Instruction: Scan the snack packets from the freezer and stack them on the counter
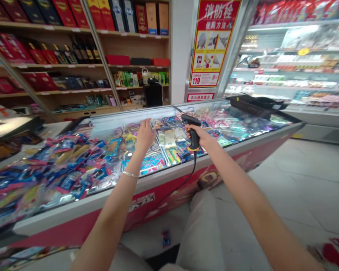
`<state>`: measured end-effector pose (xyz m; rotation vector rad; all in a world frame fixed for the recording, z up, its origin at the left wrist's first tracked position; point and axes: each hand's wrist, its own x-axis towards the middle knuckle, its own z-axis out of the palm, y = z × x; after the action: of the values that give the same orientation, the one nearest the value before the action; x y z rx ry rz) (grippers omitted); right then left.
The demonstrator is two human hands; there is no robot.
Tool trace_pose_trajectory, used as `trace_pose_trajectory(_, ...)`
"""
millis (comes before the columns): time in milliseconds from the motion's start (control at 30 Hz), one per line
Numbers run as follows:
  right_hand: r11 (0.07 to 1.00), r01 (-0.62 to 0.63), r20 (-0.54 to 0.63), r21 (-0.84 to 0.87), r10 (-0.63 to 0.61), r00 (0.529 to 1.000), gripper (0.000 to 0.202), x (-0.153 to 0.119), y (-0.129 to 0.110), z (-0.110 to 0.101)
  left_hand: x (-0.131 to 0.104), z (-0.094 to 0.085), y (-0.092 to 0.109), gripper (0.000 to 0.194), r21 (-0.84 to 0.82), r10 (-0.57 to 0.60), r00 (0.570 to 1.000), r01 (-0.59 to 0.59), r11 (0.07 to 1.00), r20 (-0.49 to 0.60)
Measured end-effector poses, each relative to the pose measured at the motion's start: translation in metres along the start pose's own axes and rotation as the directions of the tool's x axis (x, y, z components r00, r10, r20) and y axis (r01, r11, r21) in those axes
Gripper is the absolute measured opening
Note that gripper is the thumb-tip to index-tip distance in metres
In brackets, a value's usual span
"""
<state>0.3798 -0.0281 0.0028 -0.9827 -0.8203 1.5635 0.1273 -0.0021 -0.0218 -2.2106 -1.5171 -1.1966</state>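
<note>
My right hand (197, 134) is wrapped round the grip of a black barcode scanner (194, 140) with yellow trim. Its cable hangs down across the freezer's red front. Over the glass top of a long chest freezer (169, 172) reaches my left hand (146, 133), fingers stretched forward and nothing visible in them. Whether it touches the glass, I cannot tell. Packaged goods (170, 138) in wire baskets show through the glass below both hands. To the left, a heap of small blue and pink snack packets (73, 165) lies on the freezer top.
Wooden shelves (62, 92) with boxes and bottles stand behind the freezer. A red fire-hydrant poster (214, 43) hangs on the pillar. Black items (257, 101) lie on the freezer's far right end. A lit refrigerated shelf (293, 75) stands at right. One packet (165, 238) lies on the floor.
</note>
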Motion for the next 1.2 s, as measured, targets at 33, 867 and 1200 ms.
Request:
trace_pose_trajectory(33, 1.000, 0.003, -0.021, 0.000, -0.003, 1.000, 0.013, -0.003, -0.003, -0.010, -0.002, 0.009, 0.011, 0.046, -0.024, 0.022, 0.999, -0.021, 0.999, 0.035)
trace_pose_trajectory(867, 0.993, -0.109, -0.296, 0.043, 0.117, 0.948, 0.018, 0.016, 0.031, -0.103, -0.031, 0.068, 0.054, 0.046, -0.213, 0.268, 0.689, -0.166, 0.963, 0.674)
trace_pose_trajectory(1200, 0.998, -0.035, -0.274, -0.056, 0.019, 0.961, 0.007, 0.020, 0.024, -0.051, -0.004, 0.072, -0.007, 0.049, -0.098, -0.135, 0.925, 0.180, 0.979, 0.355)
